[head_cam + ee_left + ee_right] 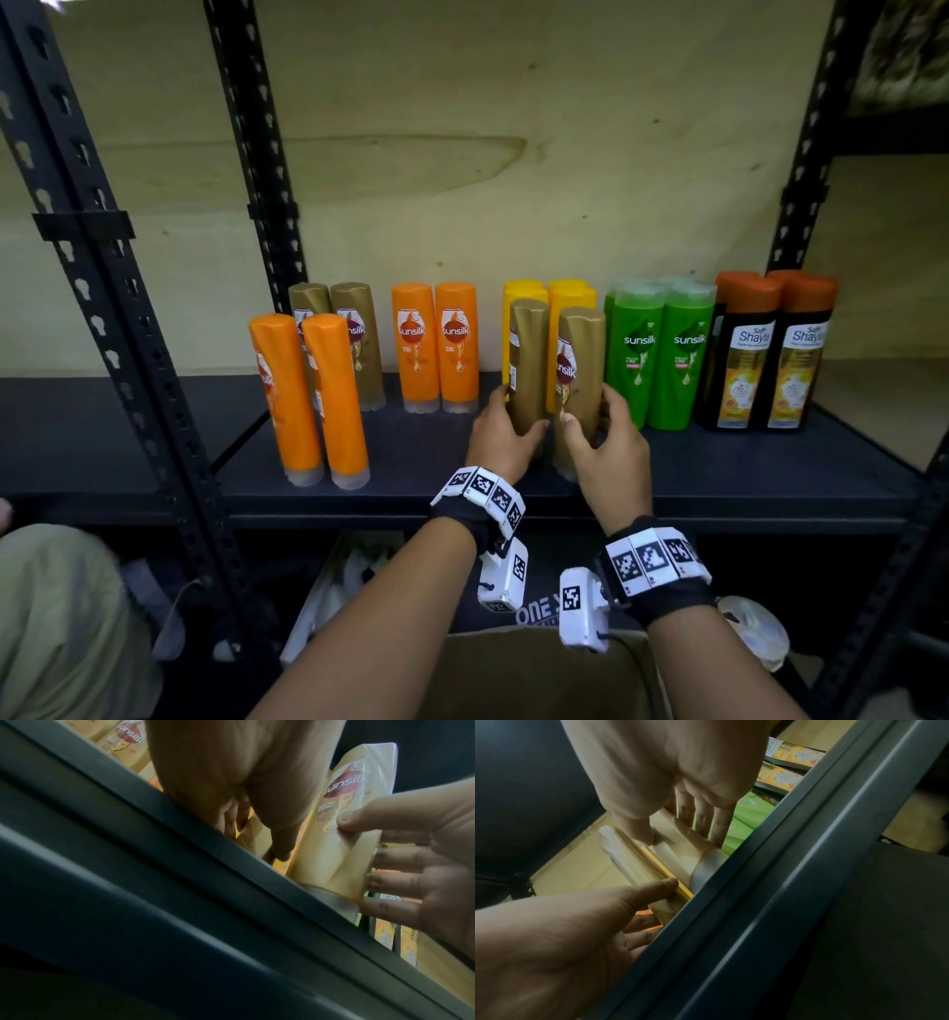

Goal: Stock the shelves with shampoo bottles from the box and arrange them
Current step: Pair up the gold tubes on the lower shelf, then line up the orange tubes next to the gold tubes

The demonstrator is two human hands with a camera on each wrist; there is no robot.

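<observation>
Two gold Sunsilk bottles stand upright on the dark shelf [421,462], just in front of the yellow bottles [571,295]. My left hand [508,424] grips the lower part of the left gold bottle [529,349], thumb in front and fingers behind. My right hand [598,429] grips the right gold bottle [583,360] the same way. The two bottles are side by side, almost touching. In the left wrist view the right gold bottle [342,841] has its label facing out and its clear cap on the shelf. The right wrist view shows the same bottle [680,843] beside green bottles [744,815].
Along the shelf stand two orange bottles [310,401] at the front left, a gold pair [359,339] behind them, an orange pair [436,344], green bottles [660,354] and black Shayla bottles [770,354]. Black uprights [128,334] frame the bay. A cardboard box [539,678] sits below.
</observation>
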